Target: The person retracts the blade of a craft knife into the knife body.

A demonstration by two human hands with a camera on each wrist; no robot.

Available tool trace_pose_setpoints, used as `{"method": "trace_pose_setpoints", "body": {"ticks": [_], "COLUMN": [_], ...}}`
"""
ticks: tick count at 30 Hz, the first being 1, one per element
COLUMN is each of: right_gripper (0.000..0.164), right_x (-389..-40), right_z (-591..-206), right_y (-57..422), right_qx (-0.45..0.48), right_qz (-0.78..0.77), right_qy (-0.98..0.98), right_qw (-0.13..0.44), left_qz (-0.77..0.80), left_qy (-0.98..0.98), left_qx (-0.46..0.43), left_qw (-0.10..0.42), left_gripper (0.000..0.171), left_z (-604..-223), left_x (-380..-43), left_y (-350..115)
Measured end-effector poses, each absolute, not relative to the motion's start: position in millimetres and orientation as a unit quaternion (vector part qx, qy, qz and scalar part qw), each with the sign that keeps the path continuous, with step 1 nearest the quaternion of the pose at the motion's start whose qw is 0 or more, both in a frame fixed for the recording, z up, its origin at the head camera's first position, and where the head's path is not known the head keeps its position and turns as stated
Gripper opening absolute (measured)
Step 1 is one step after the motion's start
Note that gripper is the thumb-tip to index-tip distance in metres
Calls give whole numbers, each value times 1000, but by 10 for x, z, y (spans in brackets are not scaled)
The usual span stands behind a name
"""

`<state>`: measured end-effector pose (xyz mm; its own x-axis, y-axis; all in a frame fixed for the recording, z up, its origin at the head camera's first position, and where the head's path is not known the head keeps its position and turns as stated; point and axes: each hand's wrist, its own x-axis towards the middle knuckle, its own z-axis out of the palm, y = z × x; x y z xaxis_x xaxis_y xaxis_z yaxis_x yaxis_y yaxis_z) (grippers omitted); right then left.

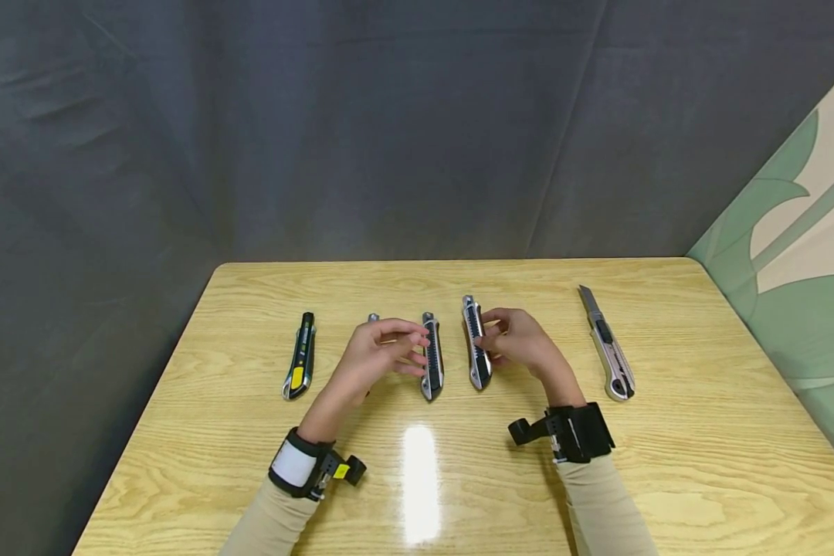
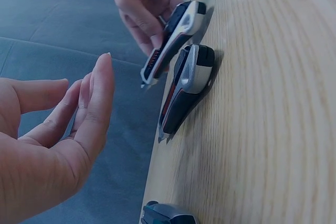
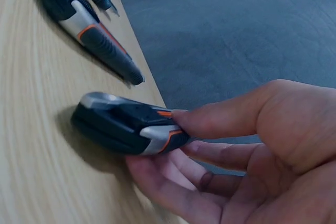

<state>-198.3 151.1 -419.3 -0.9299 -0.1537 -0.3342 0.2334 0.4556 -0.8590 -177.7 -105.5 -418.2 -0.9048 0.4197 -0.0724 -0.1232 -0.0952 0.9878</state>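
My right hand (image 1: 517, 340) pinches a silver-and-black snap-off utility knife (image 1: 476, 347) between thumb and fingers. In the right wrist view, that utility knife (image 3: 126, 129) has orange trim and a shadow on the wood beside it. Another similar utility knife (image 1: 432, 371) lies just left of it, beside the fingertips of my left hand (image 1: 382, 351). Held above the table, the left hand (image 2: 68, 124) has loosely bent fingers and nothing between them. Behind it, only the tip of a further utility knife (image 1: 373, 317) shows in the head view.
A black utility knife with a yellow slider (image 1: 299, 359) lies at the left of the wooden table (image 1: 702, 401). At the right, a silver utility knife (image 1: 608, 347) has its blade out. A dark cloth (image 1: 417, 139) hangs behind the table's far edge.
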Motion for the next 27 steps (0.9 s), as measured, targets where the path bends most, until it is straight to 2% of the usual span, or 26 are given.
{"method": "trace_pose_setpoints", "body": {"ticks": [11,27], "right_gripper": [47,35], "right_x": [-1965,-1960], "right_z": [-4262,-4203], "right_y": [1578,1626], "right_qx": [25,16], "right_qz": [-484,-425], "right_qy": [851,884], "right_qw": [203,193], "left_qz": [728,729], "left_qy": [648,652], "left_qx": [116,109], "left_qw": [190,180], "left_gripper": [33,31], "left_z": [-4170,-4181], "left_x": [-1778,-1766], "left_y": [-1045,-1062]}}
